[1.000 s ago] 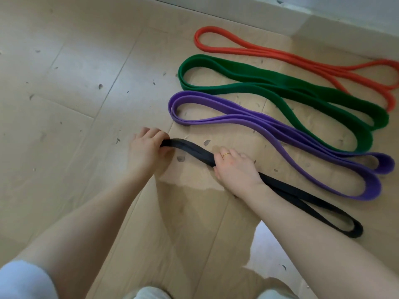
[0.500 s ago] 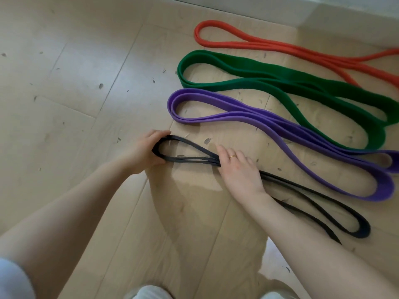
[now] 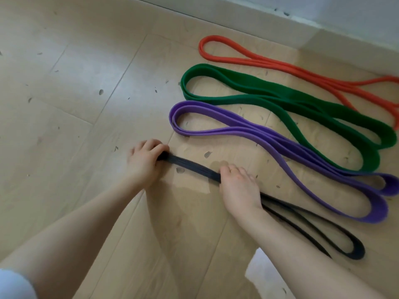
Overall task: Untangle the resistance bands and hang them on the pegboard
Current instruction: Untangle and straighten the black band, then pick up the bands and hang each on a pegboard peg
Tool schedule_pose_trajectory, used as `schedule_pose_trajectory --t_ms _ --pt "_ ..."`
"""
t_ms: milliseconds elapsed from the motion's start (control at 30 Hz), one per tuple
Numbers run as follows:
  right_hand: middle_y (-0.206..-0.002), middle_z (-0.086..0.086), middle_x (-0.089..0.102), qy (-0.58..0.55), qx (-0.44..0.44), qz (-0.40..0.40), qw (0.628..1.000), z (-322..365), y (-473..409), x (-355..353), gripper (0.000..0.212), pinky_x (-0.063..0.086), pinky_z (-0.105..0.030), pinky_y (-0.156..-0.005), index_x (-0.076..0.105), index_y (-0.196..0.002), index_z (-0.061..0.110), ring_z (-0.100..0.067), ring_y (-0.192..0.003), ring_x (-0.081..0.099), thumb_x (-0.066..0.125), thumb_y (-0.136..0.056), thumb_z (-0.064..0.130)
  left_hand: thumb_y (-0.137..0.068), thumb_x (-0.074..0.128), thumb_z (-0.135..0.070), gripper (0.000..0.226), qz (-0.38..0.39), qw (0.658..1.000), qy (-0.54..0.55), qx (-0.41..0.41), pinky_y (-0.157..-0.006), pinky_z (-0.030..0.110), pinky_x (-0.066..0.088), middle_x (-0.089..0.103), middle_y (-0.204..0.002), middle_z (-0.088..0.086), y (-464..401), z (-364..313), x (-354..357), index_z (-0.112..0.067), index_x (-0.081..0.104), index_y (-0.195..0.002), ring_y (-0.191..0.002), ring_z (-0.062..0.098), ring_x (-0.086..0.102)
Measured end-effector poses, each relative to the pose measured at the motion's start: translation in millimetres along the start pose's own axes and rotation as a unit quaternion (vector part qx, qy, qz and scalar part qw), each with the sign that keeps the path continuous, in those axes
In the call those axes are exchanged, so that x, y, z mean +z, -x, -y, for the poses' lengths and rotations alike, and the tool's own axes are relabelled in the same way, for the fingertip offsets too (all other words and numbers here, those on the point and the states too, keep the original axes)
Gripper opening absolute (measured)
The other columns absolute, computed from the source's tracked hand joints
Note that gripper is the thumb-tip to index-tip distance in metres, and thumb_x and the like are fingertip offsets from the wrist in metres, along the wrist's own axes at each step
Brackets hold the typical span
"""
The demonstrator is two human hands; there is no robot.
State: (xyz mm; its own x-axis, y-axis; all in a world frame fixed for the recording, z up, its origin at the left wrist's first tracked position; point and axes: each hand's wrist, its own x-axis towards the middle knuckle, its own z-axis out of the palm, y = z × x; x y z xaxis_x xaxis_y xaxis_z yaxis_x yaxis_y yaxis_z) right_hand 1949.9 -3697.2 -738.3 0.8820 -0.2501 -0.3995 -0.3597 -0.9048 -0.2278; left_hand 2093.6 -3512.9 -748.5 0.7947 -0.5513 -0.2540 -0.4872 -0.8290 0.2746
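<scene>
Several resistance bands lie side by side on the wooden floor. The black band (image 3: 190,167) is nearest me, stretched flat between my hands. My left hand (image 3: 143,161) grips its left end with curled fingers. My right hand (image 3: 238,187) rests on the band's middle, fingertips curled over its edge, and hides the part beneath it. The black loop's far end (image 3: 354,251) lies at the lower right. Beyond it lie the purple band (image 3: 269,137), the green band (image 3: 280,100) and the orange band (image 3: 280,63), each folded in a long loop. No pegboard is in view.
A pale baseboard and wall (image 3: 323,20) run along the top right, just beyond the orange band. Bare wooden floor (image 3: 64,93) with small dark flecks spreads to the left. My knees show at the bottom edge.
The black band's left end, held open as a small loop half a second ago, is now pulled flat and closed. My left hand's fingers have curled round that end.
</scene>
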Motion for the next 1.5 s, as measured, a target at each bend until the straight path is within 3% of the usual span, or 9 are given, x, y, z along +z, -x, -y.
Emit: schedule_pose_trajectory --t_ms 233,500,700,867,1033,1133,1267,1400,1500 --pt "-0.136 -0.005 0.042 0.015 0.023 0.17 0.985 20 -5 -80 0.058 0.033 -0.035 -0.105 0.038 -0.132 0.017 -0.023 -0.127 0.037 0.06 -0.086 0.043 -0.076 0.058 -0.014 0.1 0.252 0.967 -0.023 -0.039 -0.115 0.038 0.008 -0.004 -0.157 0.001 8 -10 -43 -0.024 -0.012 -0.147 -0.144 0.026 0.002" --pt "-0.125 -0.008 0.05 0.034 0.044 0.114 0.992 35 -57 -225 0.032 0.044 -0.039 -0.093 0.053 -0.119 0.014 -0.026 -0.114 0.046 0.047 -0.094 0.033 -0.091 0.051 -0.016 0.041 0.162 0.96 0.217 -0.066 -0.095 0.031 0.039 0.051 -0.133 0.012 -40 -51 -170 -0.008 0.046 -0.131 -0.117 0.026 0.051" --pt "-0.135 -0.012 0.048 -0.009 0.064 -0.017 0.998 12 -170 -207 0.035 0.041 -0.047 -0.098 0.048 -0.129 0.015 -0.031 -0.12 0.044 0.033 -0.099 0.025 -0.092 0.048 -0.011 0.035 0.037 0.949 0.303 -0.074 -0.086 0.026 0.041 0.059 -0.123 0.004 -120 -61 -191 -0.011 0.05 -0.127 -0.097 0.018 0.056" --pt "-0.155 -0.008 0.023 -0.02 0.068 -0.039 0.997 -4 -276 -169 0.052 0.022 -0.043 -0.113 0.023 -0.147 0.021 -0.031 -0.139 0.024 0.03 -0.097 0.008 -0.092 0.047 -0.01 0.032 -0.01 0.935 0.329 -0.133 -0.086 0.025 0.04 0.059 -0.116 -0.001 -166 -46 -161 -0.013 0.052 -0.124 -0.094 0.014 0.053" --pt "-0.143 -0.012 0.038 0.066 0.023 -0.079 0.994 -1 -320 -145 0.047 0.031 -0.043 -0.103 0.031 -0.142 0.015 -0.032 -0.128 0.037 0.035 -0.096 0.01 -0.091 0.049 -0.011 0.026 -0.025 0.926 0.329 -0.181 -0.08 0.027 0.045 0.061 -0.106 -0.007 -168 -34 -136 -0.019 0.056 -0.115 -0.092 0.016 0.058" --pt "-0.126 -0.013 0.052 0.105 -0.051 -0.09 0.989 6 -313 -152 0.032 0.038 -0.039 -0.087 0.046 -0.125 0.01 -0.031 -0.113 0.049 0.037 -0.094 0.007 -0.092 0.049 -0.01 0.025 -0.034 0.921 0.332 -0.201 -0.071 0.019 0.04 0.061 -0.103 -0.008 -159 -36 -135 -0.019 0.058 -0.113 -0.093 0.014 0.059" --pt "-0.101 -0.005 0.062 -0.01 -0.043 -0.128 0.991 13 -246 -211 0.019 0.045 -0.035 -0.073 0.052 -0.109 0.013 -0.024 -0.09 0.058 0.047 -0.093 0.022 -0.093 0.049 -0.015 0.021 -0.027 0.9 0.394 -0.185 -0.069 0.009 0.04 0.062 -0.103 -0.011 -143 -68 -170 -0.022 0.06 -0.109 -0.092 0.011 0.059" --pt "-0.087 0.014 0.057 -0.143 -0.011 -0.133 0.981 14 -144 -311 0.013 0.047 -0.029 -0.077 0.053 -0.096 0.022 -0.011 -0.085 0.056 0.06 -0.088 0.029 -0.092 0.055 -0.02 0.021 0.002 0.88 0.464 -0.103 -0.091 0.025 0.046 0.061 -0.107 -0.014 -115 -133 -237 -0.027 0.058 -0.111 -0.1 0.01 0.059" --pt "-0.081 0.02 0.056 -0.243 0.022 -0.157 0.957 19 -68 -404 0.013 0.04 -0.011 -0.072 0.053 -0.089 0.025 -0.003 -0.08 0.055 0.064 -0.085 0.019 -0.092 0.055 -0.018 0.039 0.006 0.877 0.481 -0.01 -0.095 0.014 0.036 0.054 -0.128 -0.01 -90 -190 -319 -0.023 0.05 -0.13 -0.111 0.004 0.05"
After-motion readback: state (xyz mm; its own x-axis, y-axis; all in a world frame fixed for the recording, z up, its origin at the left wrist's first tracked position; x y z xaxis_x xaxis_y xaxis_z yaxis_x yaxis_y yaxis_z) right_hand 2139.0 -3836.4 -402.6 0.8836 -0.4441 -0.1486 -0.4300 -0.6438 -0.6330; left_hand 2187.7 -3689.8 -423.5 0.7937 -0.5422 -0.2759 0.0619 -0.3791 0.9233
